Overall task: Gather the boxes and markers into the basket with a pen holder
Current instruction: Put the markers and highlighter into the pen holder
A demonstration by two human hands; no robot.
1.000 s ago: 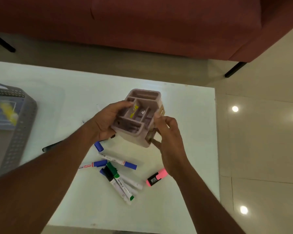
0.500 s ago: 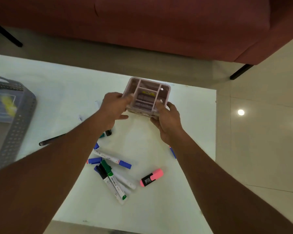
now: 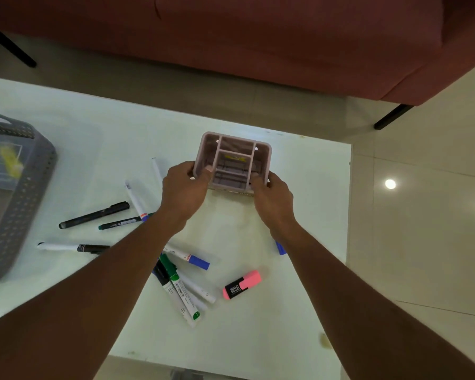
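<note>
A pale pink pen holder with several compartments stands upright on the white table, a yellow item lying inside it. My left hand grips its left side, thumb over the rim. My right hand holds its right near corner. Several markers lie in a loose pile under my left forearm, with a pink highlighter to their right. More pens are scattered to the left. A grey perforated basket at the far left holds a clear box.
A red sofa stands beyond the table's far edge. The table's right edge runs close to the pen holder, with tiled floor beyond. A blue marker tip peeks out beside my right forearm.
The pen holder went from tilted and lifted in both hands to upright on the table, farther from me. Both hands still hold it.
</note>
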